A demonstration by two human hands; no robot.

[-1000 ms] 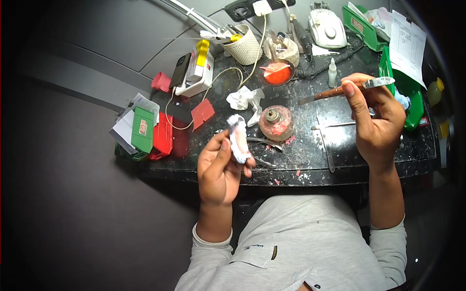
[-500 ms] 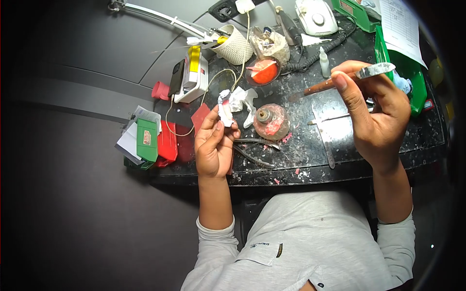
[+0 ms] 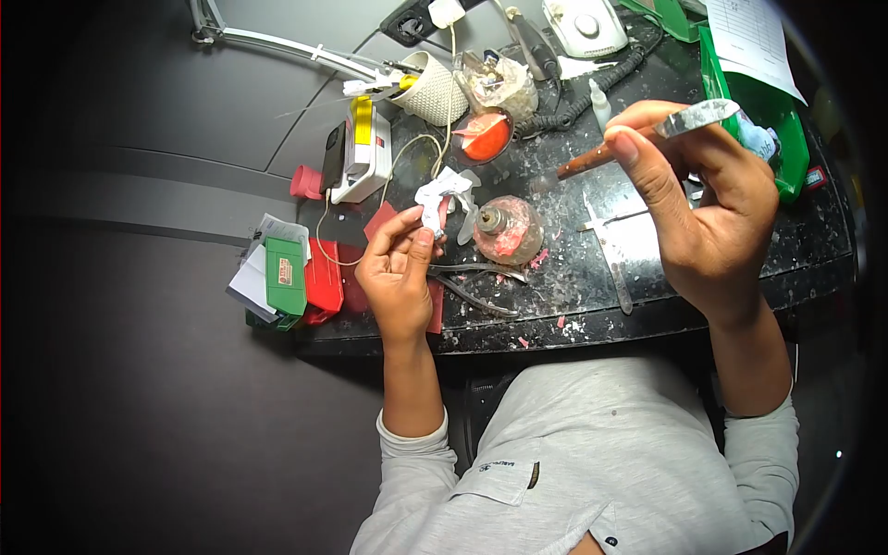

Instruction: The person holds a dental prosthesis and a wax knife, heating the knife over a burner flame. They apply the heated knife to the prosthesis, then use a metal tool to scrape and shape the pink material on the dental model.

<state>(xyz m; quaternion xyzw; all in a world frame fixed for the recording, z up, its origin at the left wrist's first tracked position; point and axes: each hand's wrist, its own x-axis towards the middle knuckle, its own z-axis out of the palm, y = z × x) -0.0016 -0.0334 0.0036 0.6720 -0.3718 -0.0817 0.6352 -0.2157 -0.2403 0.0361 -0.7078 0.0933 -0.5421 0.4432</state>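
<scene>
Near the middle of the view, my left hand (image 3: 398, 282) is closed around a small white plaster-like piece (image 3: 429, 205), which showed a pink inner patch a moment earlier. My right hand (image 3: 717, 217), raised at the right, grips a wax knife (image 3: 585, 163) by its brown wooden handle. The broad metal end points right, past my fingers, and the thin blade points left. Between my hands stands a glass spirit burner (image 3: 509, 239) smeared with pink wax. Crumpled white tissue (image 3: 462, 199) lies just behind the white piece.
Metal pliers-like handles (image 3: 481, 294) and a slim metal knife (image 3: 610, 264) lie on the black bench (image 3: 573, 301) among pink scraps. Behind are a dish of red wax (image 3: 487, 136), a dropper bottle (image 3: 599, 104) and a woven pot (image 3: 433, 92). Green bins (image 3: 791, 139) stand right.
The view has shifted a little. My left hand has turned the white piece, so its pink patch is less visible. The wax knife stays in my right hand.
</scene>
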